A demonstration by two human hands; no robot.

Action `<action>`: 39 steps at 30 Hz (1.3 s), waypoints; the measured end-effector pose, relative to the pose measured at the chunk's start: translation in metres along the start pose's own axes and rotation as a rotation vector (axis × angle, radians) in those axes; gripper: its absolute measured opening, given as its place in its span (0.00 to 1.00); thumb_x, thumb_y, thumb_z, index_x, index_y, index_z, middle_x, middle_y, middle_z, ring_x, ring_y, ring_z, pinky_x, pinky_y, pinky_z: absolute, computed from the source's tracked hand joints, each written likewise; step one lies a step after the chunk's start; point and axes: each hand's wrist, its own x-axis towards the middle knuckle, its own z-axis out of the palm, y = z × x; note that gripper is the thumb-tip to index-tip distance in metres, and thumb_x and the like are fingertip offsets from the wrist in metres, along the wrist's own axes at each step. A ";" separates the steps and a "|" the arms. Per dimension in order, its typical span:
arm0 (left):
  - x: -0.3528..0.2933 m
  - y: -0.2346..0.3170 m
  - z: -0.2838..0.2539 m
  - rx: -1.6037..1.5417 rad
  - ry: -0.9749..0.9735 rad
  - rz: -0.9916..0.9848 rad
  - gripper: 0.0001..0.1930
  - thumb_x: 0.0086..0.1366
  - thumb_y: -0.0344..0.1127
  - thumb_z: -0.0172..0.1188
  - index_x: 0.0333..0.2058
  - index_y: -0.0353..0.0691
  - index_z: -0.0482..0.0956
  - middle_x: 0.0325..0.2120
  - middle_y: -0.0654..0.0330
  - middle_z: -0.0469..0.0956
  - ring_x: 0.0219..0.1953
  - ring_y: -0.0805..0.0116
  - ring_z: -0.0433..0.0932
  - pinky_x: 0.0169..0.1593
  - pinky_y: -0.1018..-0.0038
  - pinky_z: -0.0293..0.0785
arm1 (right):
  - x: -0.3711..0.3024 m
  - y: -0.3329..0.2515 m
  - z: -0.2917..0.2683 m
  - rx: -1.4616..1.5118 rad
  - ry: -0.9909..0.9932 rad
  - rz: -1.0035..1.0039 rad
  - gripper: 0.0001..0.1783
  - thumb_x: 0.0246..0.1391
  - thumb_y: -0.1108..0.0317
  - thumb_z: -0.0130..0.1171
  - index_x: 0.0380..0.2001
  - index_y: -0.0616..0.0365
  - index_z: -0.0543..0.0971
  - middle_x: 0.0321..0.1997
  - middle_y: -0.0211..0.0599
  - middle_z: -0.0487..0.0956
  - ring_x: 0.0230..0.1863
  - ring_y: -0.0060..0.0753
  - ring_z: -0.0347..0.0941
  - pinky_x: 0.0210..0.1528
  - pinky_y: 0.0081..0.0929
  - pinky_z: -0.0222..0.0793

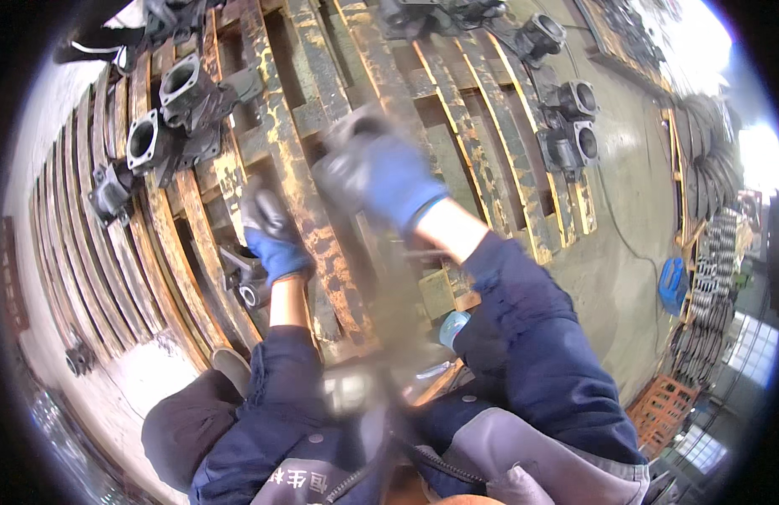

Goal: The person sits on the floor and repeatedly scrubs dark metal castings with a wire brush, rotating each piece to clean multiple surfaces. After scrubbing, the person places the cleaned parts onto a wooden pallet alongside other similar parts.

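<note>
**Right hand [402, 181] at a blurred grey casting [353, 128], pallet [324, 261] crowded on both sides**

Casting lay at the fingers of the right hand, above the middle of the slatted wooden pallet. Both were motion-blurred; could not tell whether those fingers had closed on it, nor whether it touched the slats. Left hand [276, 244], gloved in blue with dark coating like the right, was over the slats to the left, fingers loosely extended, nothing visible in them.

Surroundings: a second casting [244, 273] sat low, just beside the left wrist, its small ring facing the person. Upper left, a cluster of flanged castings [206, 101] with round bores stood close together; a smaller casting [113, 194] lay at its lower end. Right side of the pallet: a pair of bored castings [564, 147] near the edge, another casting [537, 38] farther up. Dark parts [410, 17] took up the far end.

Obstructions: open gaps between slats, chipped yellow paint on the wood. Beyond the pallet, a cable [618, 236] crossed the floor [608, 278] toward a blue bin [673, 286]; stacked metal parts [713, 282] and an orange crate [661, 412] lined the far right.
</note>
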 end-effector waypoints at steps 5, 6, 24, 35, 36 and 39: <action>0.047 0.007 -0.029 0.069 -0.272 0.170 0.15 0.69 0.42 0.54 0.45 0.36 0.78 0.45 0.52 0.79 0.45 0.65 0.79 0.46 0.72 0.77 | -0.026 -0.103 0.073 0.139 -0.144 -0.092 0.14 0.58 0.65 0.49 0.27 0.58 0.82 0.32 0.48 0.82 0.36 0.45 0.80 0.37 0.41 0.72; 0.048 0.008 -0.032 -0.036 -0.325 -0.041 0.16 0.68 0.44 0.56 0.41 0.36 0.79 0.46 0.51 0.80 0.46 0.61 0.79 0.47 0.69 0.77 | -0.032 -0.107 0.073 0.113 -0.246 -0.235 0.14 0.59 0.65 0.48 0.28 0.56 0.82 0.30 0.46 0.82 0.36 0.43 0.80 0.38 0.40 0.72; -0.002 0.045 -0.004 0.759 -0.371 0.285 0.18 0.63 0.31 0.55 0.52 0.39 0.77 0.38 0.47 0.83 0.40 0.50 0.84 0.44 0.63 0.78 | 0.183 0.227 -0.042 -0.382 0.279 0.421 0.25 0.59 0.49 0.52 0.33 0.63 0.82 0.33 0.58 0.81 0.38 0.56 0.79 0.43 0.44 0.74; -0.001 0.051 -0.005 0.649 -0.388 0.305 0.30 0.57 0.38 0.60 0.59 0.38 0.69 0.41 0.44 0.79 0.44 0.43 0.78 0.52 0.54 0.72 | 0.193 0.240 -0.046 -0.356 0.225 0.417 0.24 0.59 0.49 0.52 0.34 0.62 0.82 0.33 0.59 0.81 0.37 0.57 0.79 0.43 0.43 0.75; -0.002 0.052 -0.006 0.628 -0.398 0.293 0.31 0.56 0.39 0.61 0.59 0.38 0.69 0.41 0.44 0.79 0.44 0.43 0.78 0.52 0.55 0.72 | 0.188 0.232 -0.049 -0.343 0.215 0.390 0.24 0.58 0.49 0.53 0.34 0.62 0.82 0.33 0.59 0.81 0.37 0.57 0.79 0.42 0.43 0.75; -0.003 0.050 -0.008 0.663 -0.405 0.294 0.30 0.57 0.40 0.61 0.59 0.39 0.69 0.41 0.44 0.79 0.44 0.43 0.77 0.51 0.55 0.71 | 0.163 0.197 -0.053 -0.284 0.159 0.278 0.24 0.58 0.49 0.53 0.34 0.62 0.82 0.33 0.59 0.81 0.37 0.57 0.79 0.42 0.42 0.75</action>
